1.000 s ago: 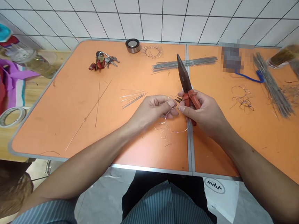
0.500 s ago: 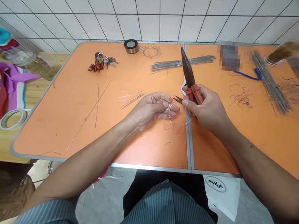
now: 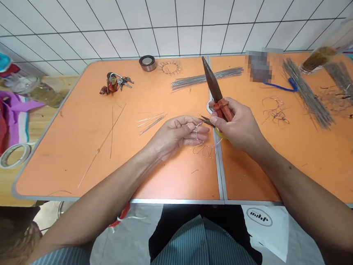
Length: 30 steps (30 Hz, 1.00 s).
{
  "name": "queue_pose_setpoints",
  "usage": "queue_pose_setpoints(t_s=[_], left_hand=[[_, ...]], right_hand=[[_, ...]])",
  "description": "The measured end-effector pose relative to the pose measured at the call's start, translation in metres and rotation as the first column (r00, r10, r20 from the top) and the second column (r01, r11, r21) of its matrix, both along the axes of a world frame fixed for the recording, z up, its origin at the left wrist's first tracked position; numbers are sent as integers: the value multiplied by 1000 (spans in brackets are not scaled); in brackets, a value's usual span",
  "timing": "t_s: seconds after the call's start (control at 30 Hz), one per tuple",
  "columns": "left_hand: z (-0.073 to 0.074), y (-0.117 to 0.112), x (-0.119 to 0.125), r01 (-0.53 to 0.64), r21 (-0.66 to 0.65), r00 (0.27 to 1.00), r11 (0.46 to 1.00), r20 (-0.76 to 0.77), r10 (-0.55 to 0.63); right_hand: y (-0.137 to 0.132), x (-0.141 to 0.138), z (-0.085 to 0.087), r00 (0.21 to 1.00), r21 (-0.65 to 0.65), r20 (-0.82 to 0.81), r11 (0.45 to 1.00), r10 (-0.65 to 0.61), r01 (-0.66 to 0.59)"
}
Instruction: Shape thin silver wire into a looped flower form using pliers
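Observation:
In the head view, my left hand (image 3: 181, 135) pinches a thin wire ring with several small loops (image 3: 204, 150) between thumb and fingers, the other fingers spread behind it. My right hand (image 3: 239, 121) is closed around a tool with a long dark tapered blade and red handles (image 3: 213, 86), its point up and away from me. From under the same hand, small dark pointed plier jaws (image 3: 206, 120) stick out toward the wire ring, with a bit of yellow-green handle below. Whether the jaws touch the wire, I cannot tell. Loose straight wires (image 3: 151, 122) lie left of my left hand.
On the orange table (image 3: 172, 181) lie keys (image 3: 117, 83), a dark tape roll (image 3: 147, 62), a looped wire ring (image 3: 170, 67) and wire bundles (image 3: 206, 78). Tangled wire (image 3: 275, 110) and a thicker wire bundle (image 3: 308, 94) lie right. A white tape roll (image 3: 15, 155) sits left.
The view has shifted and tilted a little. The small jaws sit closer to my left hand, and a yellow-green handle part now shows under my right hand. Both grips stay the same.

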<state>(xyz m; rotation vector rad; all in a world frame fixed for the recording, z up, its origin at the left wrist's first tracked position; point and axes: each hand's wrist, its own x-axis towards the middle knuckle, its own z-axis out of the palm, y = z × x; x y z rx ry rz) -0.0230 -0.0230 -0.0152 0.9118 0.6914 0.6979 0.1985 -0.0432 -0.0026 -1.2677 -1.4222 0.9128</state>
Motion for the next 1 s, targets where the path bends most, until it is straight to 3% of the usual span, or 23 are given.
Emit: queue_pose_setpoints(t_s=[0.23,0.47,0.63,0.83,1.0], left_hand=[[-5,-1,3,66,-9,998,998,-11,-66],[-1,6,-4,59,9,998,998,-25,-59],[2,13,-10,1,57,1000,998,-16,-1],[2,17,-13,20,122,999,992,40,-25],[1,15,-13,15,193,998,981,-60,-3]], right_hand=[[2,2,3,996,-9,-59,998,-67,66],[1,3,4,997,8,-45,998,-64,65],[2,7,9,994,48,-22,993,-111,112],[4,11,10,991,23,-29,991,-133,133],[4,10,9,989,-5,-49,990,-139,139]])
